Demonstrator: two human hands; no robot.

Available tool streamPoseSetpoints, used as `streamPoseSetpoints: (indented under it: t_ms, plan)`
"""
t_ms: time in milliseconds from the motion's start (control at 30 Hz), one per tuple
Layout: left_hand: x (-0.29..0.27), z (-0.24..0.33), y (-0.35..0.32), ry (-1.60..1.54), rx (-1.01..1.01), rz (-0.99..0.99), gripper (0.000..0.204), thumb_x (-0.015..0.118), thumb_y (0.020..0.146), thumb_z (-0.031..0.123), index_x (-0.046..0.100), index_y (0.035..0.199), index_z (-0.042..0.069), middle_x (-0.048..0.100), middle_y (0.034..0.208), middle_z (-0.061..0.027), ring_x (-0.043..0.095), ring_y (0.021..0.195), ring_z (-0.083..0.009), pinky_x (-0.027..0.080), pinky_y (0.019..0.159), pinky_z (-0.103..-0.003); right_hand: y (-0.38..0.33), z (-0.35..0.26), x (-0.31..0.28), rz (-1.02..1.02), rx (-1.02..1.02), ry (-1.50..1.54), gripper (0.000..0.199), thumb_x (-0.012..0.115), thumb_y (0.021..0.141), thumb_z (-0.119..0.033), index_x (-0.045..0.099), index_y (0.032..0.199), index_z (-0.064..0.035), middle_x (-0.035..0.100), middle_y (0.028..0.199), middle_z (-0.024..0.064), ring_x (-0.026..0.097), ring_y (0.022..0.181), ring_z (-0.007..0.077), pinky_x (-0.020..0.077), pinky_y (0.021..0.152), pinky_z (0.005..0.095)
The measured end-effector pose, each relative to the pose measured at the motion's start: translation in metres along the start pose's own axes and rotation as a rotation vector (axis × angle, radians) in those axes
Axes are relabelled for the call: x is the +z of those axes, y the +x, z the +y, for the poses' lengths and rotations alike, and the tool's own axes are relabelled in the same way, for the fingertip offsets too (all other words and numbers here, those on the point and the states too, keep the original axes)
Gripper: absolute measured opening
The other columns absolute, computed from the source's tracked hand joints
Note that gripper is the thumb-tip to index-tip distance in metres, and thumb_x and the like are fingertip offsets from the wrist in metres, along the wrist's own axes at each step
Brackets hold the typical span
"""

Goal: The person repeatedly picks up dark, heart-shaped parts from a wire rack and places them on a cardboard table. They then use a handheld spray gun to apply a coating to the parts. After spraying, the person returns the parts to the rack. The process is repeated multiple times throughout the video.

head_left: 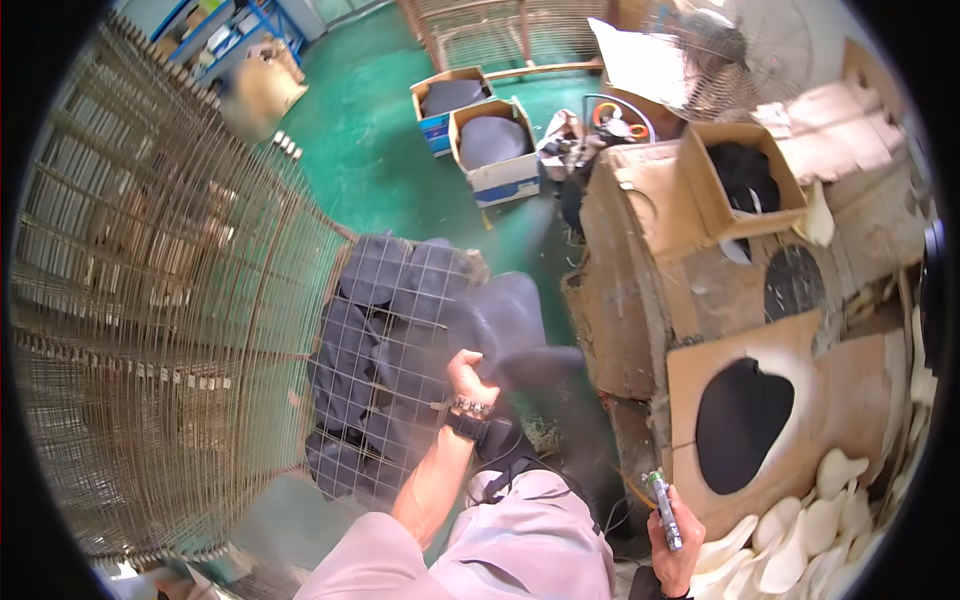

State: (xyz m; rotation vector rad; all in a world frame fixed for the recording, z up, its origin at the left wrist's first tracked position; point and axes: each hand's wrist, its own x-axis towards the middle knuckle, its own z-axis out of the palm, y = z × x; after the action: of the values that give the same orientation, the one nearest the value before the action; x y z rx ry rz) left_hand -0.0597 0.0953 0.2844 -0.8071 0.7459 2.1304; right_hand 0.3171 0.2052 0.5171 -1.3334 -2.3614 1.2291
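My left hand (pixel 470 380), with a dark watch at its wrist, is closed on the edge of a dark grey pad (pixel 500 318) that is blurred by motion. This pad is over the right side of a wire mesh rack (pixel 410 300), where several similar grey pads (pixel 375 270) lie. At the lower right, my right hand (pixel 676 545) is wrapped round a silvery spray gun (pixel 664 510) with a green end and a thin hose. Near it, a black rounded pad (pixel 740 425) lies flat on a cardboard sheet (pixel 690 372), ringed by a pale patch.
Tall stacked wire racks (pixel 200 300) line the left side. Cream-coloured pieces (pixel 790 550) are heaped at the lower right. An open carton (pixel 745 185) of black pieces and a fan (pixel 715 50) stand beyond. Two boxes of grey pads (pixel 495 145) sit on the green floor (pixel 350 110).
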Motion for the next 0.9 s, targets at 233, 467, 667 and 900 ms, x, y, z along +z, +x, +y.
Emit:
streamPoseSetpoints:
  t_ms: [233, 467, 667, 900]
  plan:
    - [0.012, 0.132, 0.145, 0.038, 0.219, 0.265, 0.016, 0.062, 0.066, 0.015, 0.047, 0.068, 0.016, 0.058, 0.080, -0.0024, 0.060, 0.073, -0.0234, 0.051, 0.076, -0.038, 0.099, -0.102, 0.088, -0.282, 0.151, -0.042, 0.045, 0.067, 0.094, -0.006, 0.061, 0.139, -0.0003, 0.071, 0.122, 0.0227, 0.069, 0.109, 0.0305, 0.0512, 0.093, 0.0367]
    - [-0.022, 0.290, 0.284, -0.078, 0.232, 0.151, 0.012, 0.062, 0.069, 0.018, 0.053, 0.075, 0.013, 0.065, 0.087, -0.0086, 0.066, 0.082, -0.0313, 0.055, 0.084, -0.047, 0.175, -0.127, 0.193, -0.345, 0.077, -0.070, 0.045, 0.069, 0.089, -0.008, 0.063, 0.132, 0.0051, 0.069, 0.087, 0.0128, 0.068, 0.077, 0.0192, 0.0524, 0.076, 0.0307]
    - [-0.040, 0.396, 0.336, -0.013, 0.338, 0.134, 0.020, 0.061, 0.068, 0.016, 0.060, 0.086, 0.006, 0.068, 0.095, -0.0116, 0.067, 0.089, -0.0333, 0.055, 0.086, -0.049, 0.221, -0.141, 0.253, -0.500, 0.145, -0.162, 0.047, 0.067, 0.094, -0.005, 0.059, 0.140, -0.0007, 0.067, 0.130, 0.0236, 0.066, 0.119, 0.0377, 0.0503, 0.100, 0.0398]
    - [-0.218, 0.467, 0.374, 0.440, 0.386, 0.547, 0.101, 0.055, 0.093, 0.071, 0.008, 0.167, 0.021, 0.035, 0.161, -0.0180, 0.039, 0.146, -0.0361, 0.017, 0.118, -0.069, 0.244, -0.145, 0.289, -0.560, 0.138, -0.200, 0.046, 0.064, 0.094, -0.004, 0.059, 0.139, -0.0007, 0.069, 0.124, 0.0246, 0.067, 0.115, 0.0390, 0.0505, 0.098, 0.0398]
